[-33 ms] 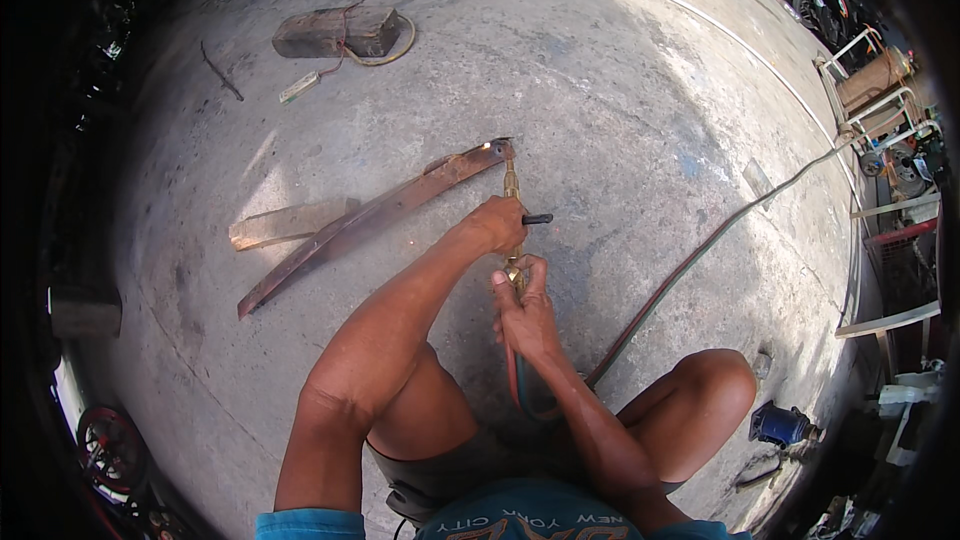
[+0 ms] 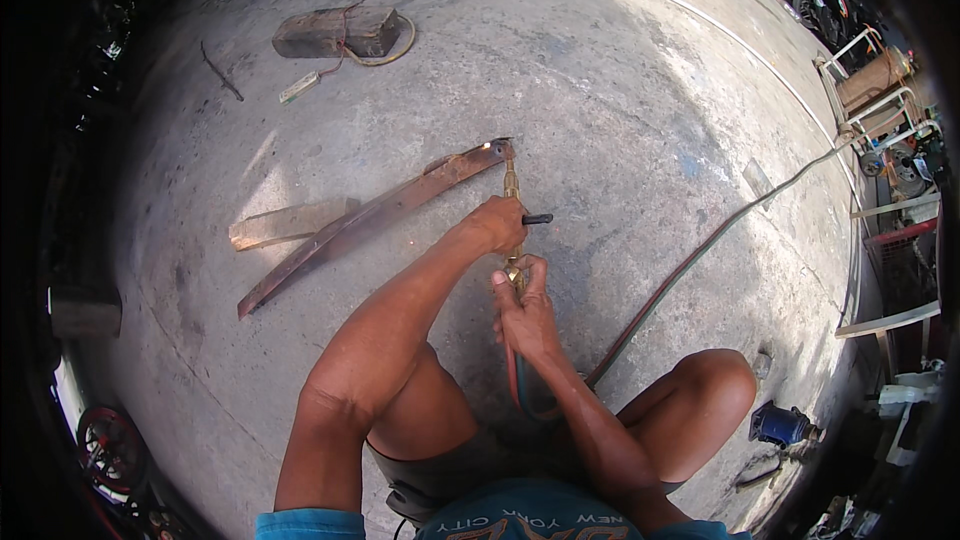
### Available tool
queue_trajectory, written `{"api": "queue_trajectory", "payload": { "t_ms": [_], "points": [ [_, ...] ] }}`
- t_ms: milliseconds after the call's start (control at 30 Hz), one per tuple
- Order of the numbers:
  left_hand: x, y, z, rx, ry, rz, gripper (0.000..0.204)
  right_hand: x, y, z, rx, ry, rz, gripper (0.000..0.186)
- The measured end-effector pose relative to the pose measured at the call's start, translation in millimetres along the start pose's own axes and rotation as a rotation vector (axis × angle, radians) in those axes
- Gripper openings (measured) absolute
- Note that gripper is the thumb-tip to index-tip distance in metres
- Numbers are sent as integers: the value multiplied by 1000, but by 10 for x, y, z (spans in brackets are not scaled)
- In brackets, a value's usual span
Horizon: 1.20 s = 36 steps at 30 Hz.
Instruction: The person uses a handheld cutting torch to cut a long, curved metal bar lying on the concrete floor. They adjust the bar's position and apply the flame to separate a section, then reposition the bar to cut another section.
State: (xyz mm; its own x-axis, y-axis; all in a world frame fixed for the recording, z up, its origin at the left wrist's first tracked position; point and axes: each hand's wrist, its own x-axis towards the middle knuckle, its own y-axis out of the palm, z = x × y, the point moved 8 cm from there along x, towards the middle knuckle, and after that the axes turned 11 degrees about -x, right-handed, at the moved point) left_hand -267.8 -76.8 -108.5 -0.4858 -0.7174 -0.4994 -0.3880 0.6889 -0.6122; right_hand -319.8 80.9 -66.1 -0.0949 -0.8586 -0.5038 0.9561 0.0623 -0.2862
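Note:
Both hands are on a brass gas torch [image 2: 512, 186] with its tip at the far end of a long, curved, rusty metal bar [image 2: 385, 204]. My left hand [image 2: 499, 224] is wrapped round the torch's middle; a short black rod [image 2: 539, 219] sticks out to its right. Closer to me, my right hand [image 2: 526, 318] grips the torch's rear with thumb and fingers at the brass valve fittings. A small bright spot shows on the bar near the tip. Red and green hoses [image 2: 672, 282] run from the torch's rear past my legs and off to the right.
A pale wood block [image 2: 290, 225] lies against the bar's left part. Farther off are a dark timber block [image 2: 335, 32] with a cord looped at it and a power strip [image 2: 299, 87]. A blue jack-like object [image 2: 783, 425] stands at right, near metal frames [image 2: 880, 110].

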Motion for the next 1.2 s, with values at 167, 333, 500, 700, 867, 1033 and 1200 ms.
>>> {"api": "queue_trajectory", "payload": {
  "t_ms": [167,333,500,700,867,1033,1200],
  "points": [
    [-28,-11,-78,-5,16,27,33,10,-11,-24,0,3,-1,41],
    [2,-98,-111,0,32,18,31,82,-16,15,-1,-7,-4,41],
    [9,-91,-88,6,34,5,31,80,-11,11,-5,1,5,41],
    [12,-94,-106,4,26,14,31,74,-31,32,-18,3,-2,40],
    [43,-77,-68,-2,35,12,32,80,-26,38,-15,-11,-2,41],
    [63,-68,-41,-18,13,10,32,87,-21,22,-16,-11,3,41],
    [54,-71,-66,1,39,11,32,91,-18,19,6,-7,4,40]
  ]
}}
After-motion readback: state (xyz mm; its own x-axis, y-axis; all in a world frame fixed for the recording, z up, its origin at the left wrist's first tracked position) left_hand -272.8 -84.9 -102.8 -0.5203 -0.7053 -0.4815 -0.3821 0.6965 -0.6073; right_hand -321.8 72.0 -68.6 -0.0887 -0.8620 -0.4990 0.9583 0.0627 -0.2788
